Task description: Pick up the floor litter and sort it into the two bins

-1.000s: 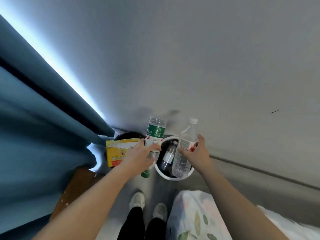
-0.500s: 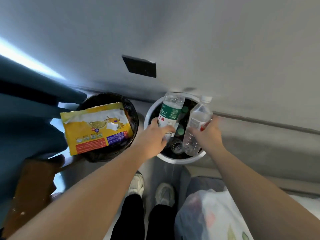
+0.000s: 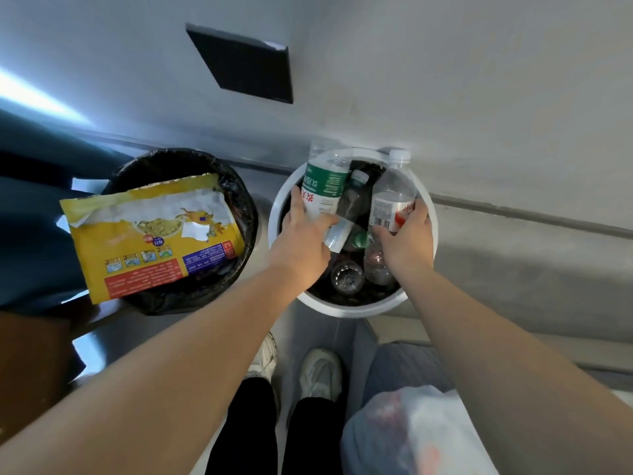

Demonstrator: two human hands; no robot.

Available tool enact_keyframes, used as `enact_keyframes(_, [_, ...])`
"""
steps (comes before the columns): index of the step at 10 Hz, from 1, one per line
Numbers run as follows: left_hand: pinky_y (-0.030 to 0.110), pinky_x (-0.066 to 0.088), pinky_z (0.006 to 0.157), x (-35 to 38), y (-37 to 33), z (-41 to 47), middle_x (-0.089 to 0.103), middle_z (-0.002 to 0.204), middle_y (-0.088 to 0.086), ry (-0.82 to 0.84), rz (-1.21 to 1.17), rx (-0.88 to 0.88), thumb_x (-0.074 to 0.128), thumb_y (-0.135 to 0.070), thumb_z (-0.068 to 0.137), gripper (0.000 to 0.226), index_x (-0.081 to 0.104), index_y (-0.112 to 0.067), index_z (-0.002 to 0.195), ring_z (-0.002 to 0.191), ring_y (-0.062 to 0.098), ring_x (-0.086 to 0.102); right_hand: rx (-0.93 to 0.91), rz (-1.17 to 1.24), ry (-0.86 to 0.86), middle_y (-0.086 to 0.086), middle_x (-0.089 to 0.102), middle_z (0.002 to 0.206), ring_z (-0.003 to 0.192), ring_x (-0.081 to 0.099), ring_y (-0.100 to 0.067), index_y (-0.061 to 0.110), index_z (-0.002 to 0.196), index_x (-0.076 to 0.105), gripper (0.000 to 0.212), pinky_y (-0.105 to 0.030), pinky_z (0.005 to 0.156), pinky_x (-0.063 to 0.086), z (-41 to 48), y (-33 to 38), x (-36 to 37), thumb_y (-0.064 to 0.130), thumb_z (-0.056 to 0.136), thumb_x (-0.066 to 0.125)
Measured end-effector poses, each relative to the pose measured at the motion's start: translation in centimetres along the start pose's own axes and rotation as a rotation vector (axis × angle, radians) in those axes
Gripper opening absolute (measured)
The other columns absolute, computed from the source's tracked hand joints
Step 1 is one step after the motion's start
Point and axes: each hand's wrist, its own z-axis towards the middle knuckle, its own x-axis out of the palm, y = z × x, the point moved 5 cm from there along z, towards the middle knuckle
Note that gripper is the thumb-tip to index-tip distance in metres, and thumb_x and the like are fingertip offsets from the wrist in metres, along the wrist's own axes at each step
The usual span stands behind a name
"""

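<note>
Two bottles stood part-way into the white bin (image 3: 352, 308), which was crowded with other bottles. Risk, judged: released this high, either could lodge on the pile and tip over the rim to the floor. Left hand (image 3: 301, 248) gripped the green-label bottle (image 3: 325, 186), right hand (image 3: 404, 241) the red-label bottle (image 3: 392, 200), fingers curled round each. Yellow packet (image 3: 150, 234) lay across the black bin (image 3: 150, 162) beside.

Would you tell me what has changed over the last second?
Both hands lowered their bottles into the white bin: the left hand keeps gripping the green-label bottle, the right hand the clear bottle. Nothing released. The yellow packet stays on the black bin.
</note>
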Motion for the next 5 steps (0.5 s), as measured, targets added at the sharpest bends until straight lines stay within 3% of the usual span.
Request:
enact_keyframes(2, [0.039, 0.043, 0.101, 0.2, -0.5, 0.7, -0.033, 0.151, 0.014, 0.109, 0.242, 0.021, 0.057, -0.01, 0.089, 0.071, 0.026, -0.042, 0.144, 0.146, 0.032, 0.002, 0.042, -0.066, 0.04, -0.013, 0.047, 0.136, 0.121, 0.05, -0.032, 0.011, 0.141, 0.031, 0.066, -0.043, 0.096, 0.043, 0.6, -0.6, 0.1, 0.017, 0.088, 0.068])
enact_keyframes(4, [0.047, 0.018, 0.117, -1.0, -1.1, -0.3, -0.031, 0.149, 0.023, 0.202, 0.335, -0.058, 0.052, -0.022, 0.094, 0.075, 0.005, -0.044, 0.148, 0.143, 0.043, -0.01, -0.011, -0.11, 0.103, -0.011, 0.043, 0.138, 0.121, 0.049, -0.03, 0.015, 0.147, 0.024, 0.072, -0.04, 0.094, 0.043, -2.0, 0.0, -1.9, 0.02, 0.089, 0.065])
enact_keyframes(5, [0.051, 0.016, 0.116, -3.4, -1.2, -2.7, -0.028, 0.15, 0.027, 0.223, 0.396, -0.061, 0.046, -0.036, 0.096, 0.072, -0.002, -0.041, 0.149, 0.142, 0.045, -0.007, -0.107, -0.243, 0.155, -0.008, 0.033, 0.147, 0.131, 0.038, -0.031, 0.022, 0.152, 0.011, 0.081, -0.045, 0.097, 0.041, -5.2, 1.4, -3.9, 0.03, 0.09, 0.063])
